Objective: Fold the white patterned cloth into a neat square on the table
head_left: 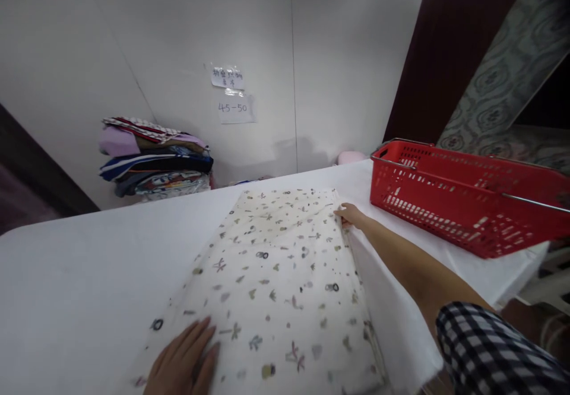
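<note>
One spread left hand (183,360) rests on the cloth (276,273), the right hand (350,215) pinches its edge: apparently straightening, next requiring even tension.

"45-50" (232,108) on lower wall sheet (238,118)

One cloth (285,276), one basket (430,199), one clothes pile (155,160), two signs (237,110) show.

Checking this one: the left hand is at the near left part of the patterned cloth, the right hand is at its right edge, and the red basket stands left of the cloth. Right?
Not quite: the red basket stands to the right of the patterned cloth, as the head view shows. The rest holds.
</note>
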A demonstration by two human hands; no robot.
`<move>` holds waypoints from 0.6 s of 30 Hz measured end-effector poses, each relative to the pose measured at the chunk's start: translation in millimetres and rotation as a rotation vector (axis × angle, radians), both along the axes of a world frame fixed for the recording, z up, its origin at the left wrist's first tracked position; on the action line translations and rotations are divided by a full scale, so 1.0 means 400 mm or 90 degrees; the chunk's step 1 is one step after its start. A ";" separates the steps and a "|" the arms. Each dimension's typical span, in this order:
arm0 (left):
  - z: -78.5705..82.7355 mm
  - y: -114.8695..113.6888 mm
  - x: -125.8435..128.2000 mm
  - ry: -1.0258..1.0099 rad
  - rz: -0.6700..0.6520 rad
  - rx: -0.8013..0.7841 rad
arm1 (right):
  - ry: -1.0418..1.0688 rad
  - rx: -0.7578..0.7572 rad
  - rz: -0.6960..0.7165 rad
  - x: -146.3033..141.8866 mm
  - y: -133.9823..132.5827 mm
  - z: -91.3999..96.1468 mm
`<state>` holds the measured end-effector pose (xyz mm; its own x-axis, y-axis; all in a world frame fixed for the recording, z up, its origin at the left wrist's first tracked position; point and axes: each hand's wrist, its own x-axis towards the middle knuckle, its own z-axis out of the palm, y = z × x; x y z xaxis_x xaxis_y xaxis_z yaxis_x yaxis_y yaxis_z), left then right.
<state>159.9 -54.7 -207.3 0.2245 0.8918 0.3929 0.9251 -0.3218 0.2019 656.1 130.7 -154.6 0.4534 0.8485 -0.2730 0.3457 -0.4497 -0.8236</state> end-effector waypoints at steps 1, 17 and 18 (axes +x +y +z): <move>0.018 -0.003 0.010 -0.001 -0.003 -0.004 | 0.023 0.000 0.009 -0.011 -0.031 -0.001; 0.273 -0.049 0.490 -0.073 -0.142 -0.327 | 0.259 -0.010 0.098 -0.086 -0.341 0.010; 0.264 -0.048 0.554 -0.063 -0.156 -0.334 | 0.265 -0.009 0.093 -0.087 -0.340 0.010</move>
<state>381.6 -73.9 -101.5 0.4331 0.8995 -0.0566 0.8047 -0.3576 0.4739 621.3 -5.3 -150.4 0.1774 0.8901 -0.4197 0.0463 -0.4336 -0.8999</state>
